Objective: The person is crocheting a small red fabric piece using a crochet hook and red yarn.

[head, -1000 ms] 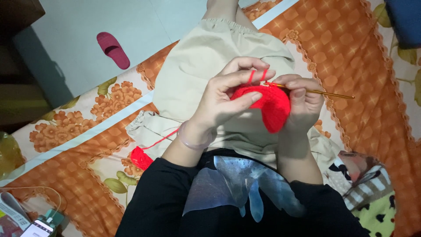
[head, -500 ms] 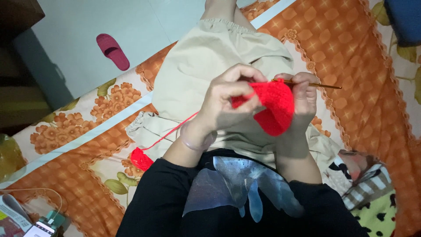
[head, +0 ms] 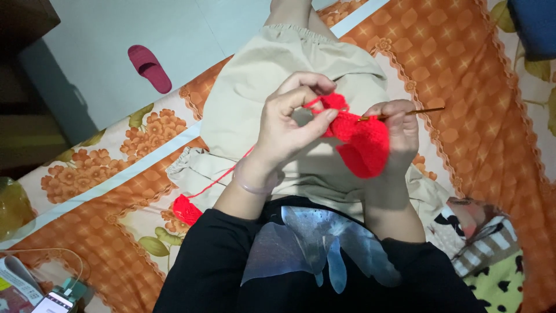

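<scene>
Seated on an orange flowered bedspread, person works a red crochet piece over the lap. Left hand pinches the top edge of the piece between thumb and index finger; remaining fingers curl loosely, with red yarn running from the hand down along the wrist to a small red yarn ball on the bedspread. Right hand is closed around a gold crochet hook, tip at the piece's upper edge, shaft sticking out to the right.

To do this stitch well, my judgement: keep the yarn taut over the left fingers, hold the pinch just beside the working loop, and turn the hook tip down when pulling through (slack yarn would give uneven loops).

Containers: none clearly in view. A yellowish translucent object sits at the left edge; cannot tell what it is or holds. A pink slipper lies on the floor.
</scene>
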